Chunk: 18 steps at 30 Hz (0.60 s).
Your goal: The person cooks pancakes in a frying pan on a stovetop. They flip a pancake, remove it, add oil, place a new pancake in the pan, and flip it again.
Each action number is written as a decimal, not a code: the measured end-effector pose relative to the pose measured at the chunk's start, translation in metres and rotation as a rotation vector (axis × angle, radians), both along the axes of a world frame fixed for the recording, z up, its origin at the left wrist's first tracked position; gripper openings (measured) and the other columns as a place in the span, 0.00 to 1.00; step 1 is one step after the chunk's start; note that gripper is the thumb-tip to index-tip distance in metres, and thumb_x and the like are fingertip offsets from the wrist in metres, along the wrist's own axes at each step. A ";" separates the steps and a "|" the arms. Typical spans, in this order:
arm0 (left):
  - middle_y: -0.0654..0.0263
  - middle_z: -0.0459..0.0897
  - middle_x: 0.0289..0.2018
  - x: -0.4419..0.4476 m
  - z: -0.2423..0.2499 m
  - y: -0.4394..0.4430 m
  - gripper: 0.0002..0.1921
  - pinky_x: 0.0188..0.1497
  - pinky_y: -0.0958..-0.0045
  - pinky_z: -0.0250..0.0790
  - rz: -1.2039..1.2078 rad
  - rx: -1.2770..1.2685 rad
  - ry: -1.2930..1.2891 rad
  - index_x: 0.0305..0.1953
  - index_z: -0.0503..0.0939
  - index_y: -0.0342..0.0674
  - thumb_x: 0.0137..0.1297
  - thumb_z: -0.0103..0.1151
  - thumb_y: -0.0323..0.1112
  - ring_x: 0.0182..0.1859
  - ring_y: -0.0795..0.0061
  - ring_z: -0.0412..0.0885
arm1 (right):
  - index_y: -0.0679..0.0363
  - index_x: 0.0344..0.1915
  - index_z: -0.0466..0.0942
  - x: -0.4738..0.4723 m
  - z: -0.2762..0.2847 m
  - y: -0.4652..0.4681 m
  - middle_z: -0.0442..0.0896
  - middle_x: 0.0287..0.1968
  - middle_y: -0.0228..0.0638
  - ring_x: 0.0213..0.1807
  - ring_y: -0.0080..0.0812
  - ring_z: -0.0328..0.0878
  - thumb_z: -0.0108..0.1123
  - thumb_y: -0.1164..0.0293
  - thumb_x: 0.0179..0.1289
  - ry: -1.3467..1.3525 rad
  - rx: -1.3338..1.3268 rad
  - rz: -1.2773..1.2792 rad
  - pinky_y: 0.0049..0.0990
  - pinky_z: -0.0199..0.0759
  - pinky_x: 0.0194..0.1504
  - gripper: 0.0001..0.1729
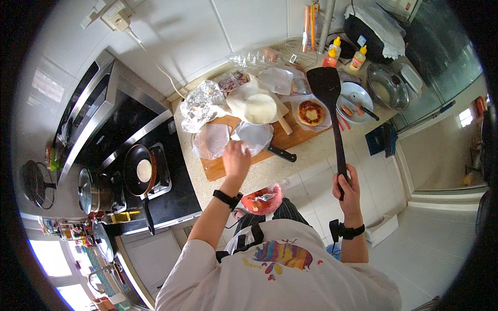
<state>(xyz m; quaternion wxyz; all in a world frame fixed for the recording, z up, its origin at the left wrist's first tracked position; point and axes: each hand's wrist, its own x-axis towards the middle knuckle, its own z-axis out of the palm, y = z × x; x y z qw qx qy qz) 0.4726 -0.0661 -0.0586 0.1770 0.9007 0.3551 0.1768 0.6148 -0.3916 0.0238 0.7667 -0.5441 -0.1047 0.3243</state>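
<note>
My right hand (347, 182) grips the handle of a black spatula (324, 87), its blade raised over the counter. My left hand (236, 159) is at a translucent sheet (253, 136) on the wooden cutting board (212, 171); whether its fingers pinch the sheet cannot be made out. Another sheet (212, 140) lies just left of it. A black-handled knife (283, 153) rests at the board's front edge. Pale dough rounds (260, 109) sit on a cloth behind. A browned flatbread (310, 113) lies on paper at right. In the frying pan (130, 182) on the stove is a pale dough round (144, 170).
Crumpled foil (202, 102) lies behind the board. At right are a plate (363, 93) with sausage pieces and a knife, a glass bowl (383, 91) and squeeze bottles (358, 58). A lidded pot (93, 190) stands beside the pan. A red bag (262, 200) hangs below the counter edge.
</note>
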 end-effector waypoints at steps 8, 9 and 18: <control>0.44 0.60 0.66 0.104 -0.046 -0.044 0.32 0.67 0.45 0.54 -0.183 0.099 0.167 0.67 0.60 0.38 0.65 0.52 0.43 0.68 0.44 0.58 | 0.55 0.62 0.62 -0.001 -0.006 -0.018 0.76 0.31 0.33 0.18 0.16 0.63 0.51 0.72 0.72 0.061 0.025 -0.126 0.16 0.56 0.18 0.20; 0.43 0.58 0.67 0.113 -0.049 -0.047 0.33 0.67 0.43 0.53 -0.150 0.082 0.261 0.68 0.58 0.38 0.65 0.51 0.45 0.69 0.42 0.57 | 0.55 0.62 0.62 -0.001 -0.006 -0.023 0.76 0.31 0.33 0.18 0.16 0.63 0.51 0.72 0.72 0.076 0.007 -0.135 0.16 0.56 0.18 0.20; 0.50 0.67 0.58 0.138 -0.037 -0.044 0.37 0.59 0.55 0.61 -0.019 0.094 0.355 0.68 0.57 0.34 0.63 0.53 0.48 0.62 0.55 0.66 | 0.56 0.60 0.63 -0.003 -0.012 -0.044 0.76 0.31 0.34 0.18 0.16 0.63 0.53 0.72 0.71 0.154 -0.044 -0.220 0.16 0.55 0.17 0.19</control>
